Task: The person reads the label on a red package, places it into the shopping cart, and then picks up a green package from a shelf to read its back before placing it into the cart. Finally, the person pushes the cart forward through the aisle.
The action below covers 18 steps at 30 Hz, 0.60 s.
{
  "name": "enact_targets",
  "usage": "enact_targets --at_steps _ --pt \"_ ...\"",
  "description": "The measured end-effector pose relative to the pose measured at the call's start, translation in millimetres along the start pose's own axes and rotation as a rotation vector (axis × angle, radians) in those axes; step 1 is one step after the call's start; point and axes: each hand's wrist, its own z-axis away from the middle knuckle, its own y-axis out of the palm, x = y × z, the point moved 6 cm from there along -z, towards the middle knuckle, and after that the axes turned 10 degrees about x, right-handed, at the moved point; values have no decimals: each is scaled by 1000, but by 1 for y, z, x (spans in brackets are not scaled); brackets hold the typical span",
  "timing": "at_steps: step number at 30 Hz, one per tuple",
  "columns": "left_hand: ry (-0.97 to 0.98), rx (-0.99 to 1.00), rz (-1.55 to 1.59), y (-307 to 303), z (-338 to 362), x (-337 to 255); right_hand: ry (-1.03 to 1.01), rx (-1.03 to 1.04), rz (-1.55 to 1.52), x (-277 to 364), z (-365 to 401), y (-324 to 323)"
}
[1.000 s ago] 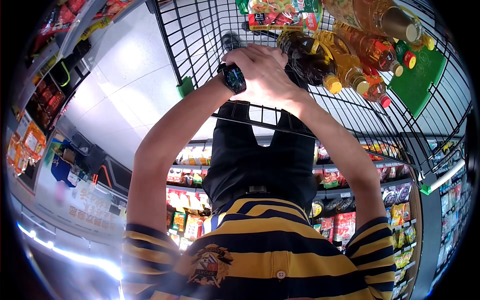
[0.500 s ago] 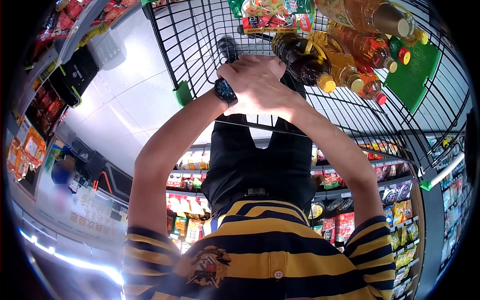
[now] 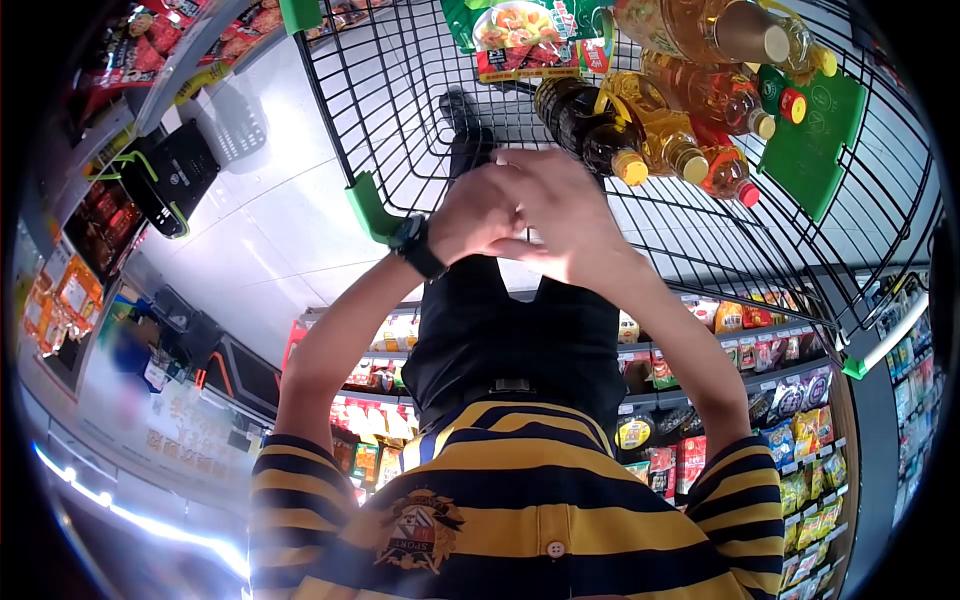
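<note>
My left hand point(image 3: 472, 213), with a dark wristwatch point(image 3: 417, 246) on its wrist, is in front of my body by the near end of a black wire shopping cart point(image 3: 365, 150). Its fingers are partly hidden behind my right hand point(image 3: 568, 212). That hand overlaps the left, its thumb spread from its blurred fingers, and no object shows in it. Right of the hands, inside the cart, lie a dark bottle point(image 3: 585, 120), an amber oil bottle point(image 3: 655, 130) and a smaller red-capped bottle point(image 3: 728, 175). A green food packet point(image 3: 520, 30) lies farther back.
Green corner pieces point(image 3: 370, 208) and a green panel point(image 3: 815, 145) are on the cart. A black basket point(image 3: 170, 175) stands left on the pale tiled floor point(image 3: 240, 240). Shelves of packaged snacks point(image 3: 690, 460) are behind my legs, and more red packets point(image 3: 150, 45) are at upper left.
My hands have moved slightly down and toward my body, from lying crossed to a looser overlap with the right thumb apart. The cart's contents appear slightly higher and farther left in view.
</note>
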Motion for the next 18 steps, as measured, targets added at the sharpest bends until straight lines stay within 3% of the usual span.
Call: enact_targets --at_steps 1,3,4,6,8,11,13,14,15,17,18 --pt "-262 121 90 -6 -2 -10 46 -29 0 -7 13 -18" --pt "-129 -6 -12 7 11 -19 174 -203 54 -16 45 -66" --pt "-145 101 -97 8 15 -24 254 -273 223 -20 66 -91" --pt "-112 128 -194 3 13 -35 481 -489 323 -36 115 -142" --pt "-59 220 -357 13 13 -42 437 -665 725 -38 169 -195" --pt "-88 223 -458 21 15 -38 661 -734 1320 -50 251 -269" --pt "-96 224 -463 21 15 -37 890 -733 1480 -66 294 -301" --pt "-89 194 -459 22 16 -35 918 -706 1476 -90 323 -314" --pt "-82 162 -453 20 16 -35 1109 -734 1177 -116 346 -323" --pt "-113 171 -479 19 16 -35 1311 -624 904 -148 356 -318" --pt "-115 161 -481 19 17 -36 1234 -713 440 -164 364 -314"
